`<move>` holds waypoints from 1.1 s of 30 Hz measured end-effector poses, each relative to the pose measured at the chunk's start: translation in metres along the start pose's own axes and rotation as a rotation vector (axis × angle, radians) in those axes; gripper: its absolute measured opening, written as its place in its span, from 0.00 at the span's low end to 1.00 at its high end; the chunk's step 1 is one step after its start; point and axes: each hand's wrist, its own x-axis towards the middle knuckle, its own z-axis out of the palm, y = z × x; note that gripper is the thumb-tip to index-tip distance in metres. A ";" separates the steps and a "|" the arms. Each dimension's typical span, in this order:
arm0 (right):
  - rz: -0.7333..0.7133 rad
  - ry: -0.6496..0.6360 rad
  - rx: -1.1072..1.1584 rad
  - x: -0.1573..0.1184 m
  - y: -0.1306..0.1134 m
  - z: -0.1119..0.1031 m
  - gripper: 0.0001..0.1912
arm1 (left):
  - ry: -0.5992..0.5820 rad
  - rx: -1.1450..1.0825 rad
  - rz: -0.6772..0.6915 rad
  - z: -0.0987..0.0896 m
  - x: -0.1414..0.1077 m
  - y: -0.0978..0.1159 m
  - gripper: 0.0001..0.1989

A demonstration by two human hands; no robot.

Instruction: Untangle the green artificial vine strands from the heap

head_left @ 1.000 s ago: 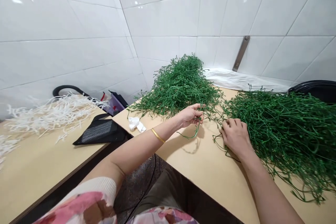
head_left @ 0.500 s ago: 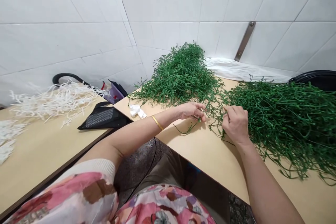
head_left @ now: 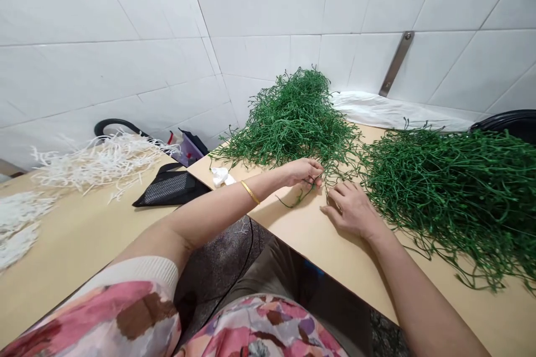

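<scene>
My left hand (head_left: pixel 307 172), with a gold bangle at the wrist, pinches a thin green plastic-looking stem (head_left: pixel 296 198) whose free end trails down to the left above the table. Fingers apart, my right hand (head_left: pixel 349 206) rests low over the tabletop (head_left: pixel 318 245) and holds nothing that I can see. Loose green strands reach close to its fingertips. Behind my hands rises a tall heap of green stems (head_left: pixel 293 117). A wider heap of green stems (head_left: pixel 452 184) spreads to the right of my right hand.
On the left table lie white strands (head_left: pixel 104 162) in a loose pile. A black mesh pouch (head_left: pixel 167 187) lies at that table's edge, near a crumpled white tissue (head_left: pixel 221 176). White plastic sheeting (head_left: pixel 397 111) runs along the tiled wall, under a metal bracket (head_left: pixel 397 64).
My right hand has moved left and toward me, away from the strands, and its fingers have loosened. My left hand has lifted slightly, still pinching the green stem.
</scene>
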 end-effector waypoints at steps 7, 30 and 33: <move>0.082 -0.054 -0.027 -0.001 0.008 0.004 0.11 | -0.159 0.658 -0.036 0.009 -0.006 0.029 0.06; 0.369 0.574 0.177 -0.002 0.021 -0.005 0.08 | -0.045 -0.453 0.228 0.020 0.025 0.006 0.10; 0.382 0.651 0.193 -0.001 0.017 -0.008 0.08 | -0.070 -0.536 0.241 0.020 0.030 0.000 0.10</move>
